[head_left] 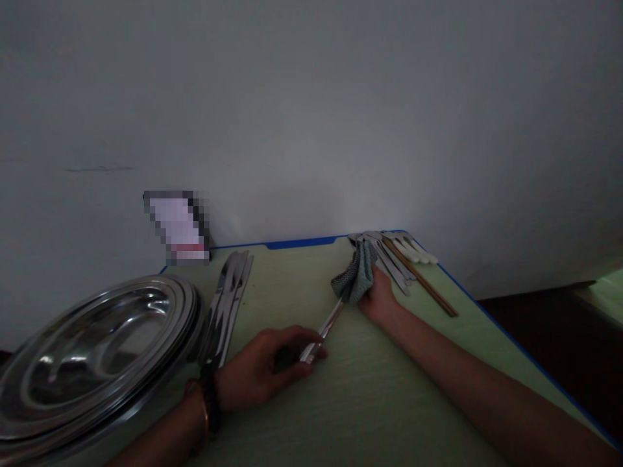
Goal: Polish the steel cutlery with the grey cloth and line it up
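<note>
The left hand [253, 370] holds one utensil [333, 319], the right hand [381, 298] one cloth [363, 274].

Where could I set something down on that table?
Bare tabletop lies between the knives and cloth, and nearer, between the left hand and right forearm. Crowded: the left, with stacked plates, and far right, with chopsticks and other cutlery.

Bare left hand [263, 373], dark chunky bracelet [210, 389] and thin coppery band [204, 408] at its wrist [224, 390], bare right hand [380, 298] and forearm [452, 366]
</note>
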`<state>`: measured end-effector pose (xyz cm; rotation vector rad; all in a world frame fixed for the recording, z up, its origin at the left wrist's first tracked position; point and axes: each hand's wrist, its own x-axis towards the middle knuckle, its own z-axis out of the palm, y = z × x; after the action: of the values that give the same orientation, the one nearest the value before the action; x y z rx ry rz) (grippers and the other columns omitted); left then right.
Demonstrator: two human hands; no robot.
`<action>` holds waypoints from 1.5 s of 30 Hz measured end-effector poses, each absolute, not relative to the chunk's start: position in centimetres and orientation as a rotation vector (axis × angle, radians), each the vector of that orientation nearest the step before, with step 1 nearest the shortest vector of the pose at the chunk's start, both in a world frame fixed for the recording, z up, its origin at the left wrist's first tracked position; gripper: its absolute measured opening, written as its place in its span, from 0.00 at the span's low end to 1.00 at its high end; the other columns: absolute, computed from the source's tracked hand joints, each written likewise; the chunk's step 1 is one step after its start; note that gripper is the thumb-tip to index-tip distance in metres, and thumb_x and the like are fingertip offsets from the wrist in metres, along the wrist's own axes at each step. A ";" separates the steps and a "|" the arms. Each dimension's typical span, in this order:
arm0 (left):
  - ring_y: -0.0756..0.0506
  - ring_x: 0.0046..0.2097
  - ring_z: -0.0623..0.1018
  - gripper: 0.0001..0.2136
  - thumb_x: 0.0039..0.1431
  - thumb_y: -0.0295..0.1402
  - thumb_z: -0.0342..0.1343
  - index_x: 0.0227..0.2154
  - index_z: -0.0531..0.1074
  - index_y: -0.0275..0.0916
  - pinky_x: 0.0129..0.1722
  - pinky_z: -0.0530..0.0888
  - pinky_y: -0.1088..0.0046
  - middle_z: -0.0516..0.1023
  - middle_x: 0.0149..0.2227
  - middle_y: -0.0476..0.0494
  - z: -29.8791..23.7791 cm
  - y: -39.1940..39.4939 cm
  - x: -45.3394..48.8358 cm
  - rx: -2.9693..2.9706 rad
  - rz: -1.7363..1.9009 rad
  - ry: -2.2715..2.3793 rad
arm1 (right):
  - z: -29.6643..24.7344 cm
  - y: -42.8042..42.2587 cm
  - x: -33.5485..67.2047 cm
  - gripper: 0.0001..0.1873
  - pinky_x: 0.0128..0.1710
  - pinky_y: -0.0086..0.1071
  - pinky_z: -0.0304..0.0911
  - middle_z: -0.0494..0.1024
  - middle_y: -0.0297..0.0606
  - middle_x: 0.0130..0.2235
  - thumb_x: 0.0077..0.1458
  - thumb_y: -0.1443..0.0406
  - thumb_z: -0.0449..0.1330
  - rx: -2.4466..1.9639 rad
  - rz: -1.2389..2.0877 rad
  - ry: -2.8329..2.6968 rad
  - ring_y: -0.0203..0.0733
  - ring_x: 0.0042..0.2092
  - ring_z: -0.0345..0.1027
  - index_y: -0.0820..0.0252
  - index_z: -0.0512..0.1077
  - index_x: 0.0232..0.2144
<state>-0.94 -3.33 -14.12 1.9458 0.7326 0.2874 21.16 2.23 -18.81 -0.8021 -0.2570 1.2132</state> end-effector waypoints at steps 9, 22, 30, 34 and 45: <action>0.50 0.29 0.73 0.09 0.54 0.37 0.53 0.28 0.73 0.37 0.29 0.66 0.77 0.76 0.26 0.51 -14.9 -2.9 -0.6 2.041 0.288 0.987 | -18.9 1.4 20.2 0.05 0.27 0.27 0.65 0.71 0.26 0.20 0.43 0.64 0.60 -0.772 1.207 -0.302 0.32 0.24 0.65 0.56 0.67 0.21; 0.52 0.24 0.70 0.13 0.57 0.38 0.48 0.26 0.72 0.36 0.23 0.63 0.80 0.73 0.23 0.52 -14.0 -3.0 -0.3 2.102 0.396 1.092 | -18.1 0.7 19.5 0.12 0.38 0.33 0.64 0.79 0.36 0.33 0.43 0.59 0.63 -0.831 1.403 -0.857 0.38 0.34 0.72 0.59 0.73 0.30; 0.51 0.24 0.71 0.11 0.55 0.37 0.51 0.25 0.74 0.37 0.22 0.63 0.80 0.75 0.21 0.53 -13.9 -3.0 -0.2 2.076 0.456 1.191 | -17.1 -1.5 17.2 0.15 0.38 0.34 0.65 0.78 0.39 0.36 0.44 0.57 0.62 -1.060 1.212 -0.876 0.39 0.35 0.72 0.61 0.72 0.33; 0.51 0.23 0.71 0.11 0.54 0.37 0.51 0.24 0.73 0.37 0.22 0.63 0.80 0.75 0.20 0.52 -13.8 -3.1 -0.1 2.067 0.486 1.214 | -16.5 -2.4 16.4 0.15 0.36 0.32 0.66 0.78 0.37 0.34 0.40 0.61 0.65 -1.069 1.203 -0.832 0.39 0.34 0.72 0.60 0.70 0.33; 0.51 0.24 0.72 0.10 0.55 0.36 0.51 0.25 0.73 0.37 0.24 0.65 0.79 0.76 0.22 0.53 -14.5 -2.9 -0.4 2.098 0.513 1.181 | -17.0 -2.7 16.3 0.30 0.41 0.33 0.66 0.76 0.36 0.40 0.32 0.65 0.69 -0.993 1.333 -1.028 0.39 0.40 0.71 0.56 0.62 0.40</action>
<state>-0.44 -2.89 -14.55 2.0981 1.1805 0.5126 16.26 -2.74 -17.00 -0.9934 -1.0284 1.3330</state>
